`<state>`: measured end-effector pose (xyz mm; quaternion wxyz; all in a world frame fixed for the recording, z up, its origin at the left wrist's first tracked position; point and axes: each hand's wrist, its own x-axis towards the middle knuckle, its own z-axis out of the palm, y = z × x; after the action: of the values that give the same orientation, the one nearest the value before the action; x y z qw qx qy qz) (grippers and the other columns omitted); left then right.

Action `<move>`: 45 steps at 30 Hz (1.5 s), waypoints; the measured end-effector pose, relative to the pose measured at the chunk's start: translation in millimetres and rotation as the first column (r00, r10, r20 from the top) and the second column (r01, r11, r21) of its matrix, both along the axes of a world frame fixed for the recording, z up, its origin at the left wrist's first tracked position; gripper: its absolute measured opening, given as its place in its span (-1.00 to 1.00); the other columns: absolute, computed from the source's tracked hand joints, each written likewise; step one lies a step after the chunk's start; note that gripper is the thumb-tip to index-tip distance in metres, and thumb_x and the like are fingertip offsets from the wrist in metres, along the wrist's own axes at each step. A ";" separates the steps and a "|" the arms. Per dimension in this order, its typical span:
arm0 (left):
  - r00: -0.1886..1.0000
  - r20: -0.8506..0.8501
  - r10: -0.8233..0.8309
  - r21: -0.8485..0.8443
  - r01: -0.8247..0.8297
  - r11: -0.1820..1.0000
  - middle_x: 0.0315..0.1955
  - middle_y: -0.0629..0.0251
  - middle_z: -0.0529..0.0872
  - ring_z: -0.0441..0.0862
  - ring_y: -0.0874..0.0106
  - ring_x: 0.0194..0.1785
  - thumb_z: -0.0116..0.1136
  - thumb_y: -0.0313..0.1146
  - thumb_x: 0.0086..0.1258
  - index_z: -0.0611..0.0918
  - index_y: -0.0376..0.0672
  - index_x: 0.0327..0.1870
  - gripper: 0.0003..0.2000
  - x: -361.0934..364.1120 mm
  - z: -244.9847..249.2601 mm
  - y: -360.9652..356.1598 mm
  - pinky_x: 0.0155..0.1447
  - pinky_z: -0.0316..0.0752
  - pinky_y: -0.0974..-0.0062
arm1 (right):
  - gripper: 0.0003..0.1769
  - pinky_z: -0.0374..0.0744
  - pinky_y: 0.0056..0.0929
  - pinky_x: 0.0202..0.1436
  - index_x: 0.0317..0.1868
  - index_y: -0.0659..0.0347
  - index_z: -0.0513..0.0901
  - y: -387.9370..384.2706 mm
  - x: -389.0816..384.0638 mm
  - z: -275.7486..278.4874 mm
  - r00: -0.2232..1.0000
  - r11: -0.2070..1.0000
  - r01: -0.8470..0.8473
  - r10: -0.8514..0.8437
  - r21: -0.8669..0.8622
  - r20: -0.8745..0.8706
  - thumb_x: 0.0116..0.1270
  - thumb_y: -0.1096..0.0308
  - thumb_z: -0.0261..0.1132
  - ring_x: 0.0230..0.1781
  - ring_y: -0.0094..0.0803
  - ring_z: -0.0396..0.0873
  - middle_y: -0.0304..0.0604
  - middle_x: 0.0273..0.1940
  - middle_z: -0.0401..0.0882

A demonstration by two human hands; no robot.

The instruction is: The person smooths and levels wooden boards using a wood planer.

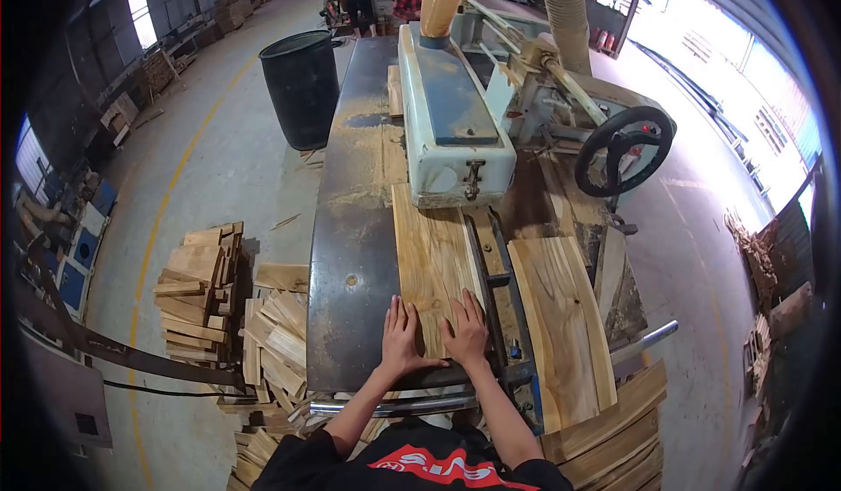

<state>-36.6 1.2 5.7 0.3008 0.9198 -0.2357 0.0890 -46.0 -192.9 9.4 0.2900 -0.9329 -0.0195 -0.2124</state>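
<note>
A wooden board (434, 259) lies flat on the dark metal machine table (350, 268), its far end under the pale housing (460, 162) of the woodworking machine. My left hand (401, 342) rests at the board's near left edge, fingers stretched forward and thumb out to the right. On the near right part of the same board my right hand (466, 333) lies flat with its fingers extended. Neither hand is wrapped around anything. To the right, beyond a metal guide rail (504, 289), sits a second, wider board (561, 316).
Stacked wood pieces (197, 289) and loose offcuts (280, 333) lie at the left. A black barrel (300, 88) stands beyond them. A black handwheel (624, 151) juts out at the right, above more boards (613, 430). Two people work in the background.
</note>
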 end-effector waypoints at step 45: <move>0.858 0.043 0.512 -0.260 -0.485 0.835 0.61 -0.29 0.31 0.30 -0.17 0.64 0.50 -0.11 0.41 0.33 -0.43 0.58 -0.14 -0.2 -16.4 22.1 0.68 0.21 0.03 | 0.46 0.04 0.40 0.71 0.71 0.04 0.24 -176.2 -67.3 63.6 0.734 0.802 0.518 -0.595 -0.298 -0.326 -0.05 -0.69 0.48 0.75 0.15 0.00 0.23 0.71 0.09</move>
<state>-36.8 23.3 -10.7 0.3626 0.8997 0.0083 0.2429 -113.3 -369.1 73.0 0.1212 -0.9413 0.3020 -0.0895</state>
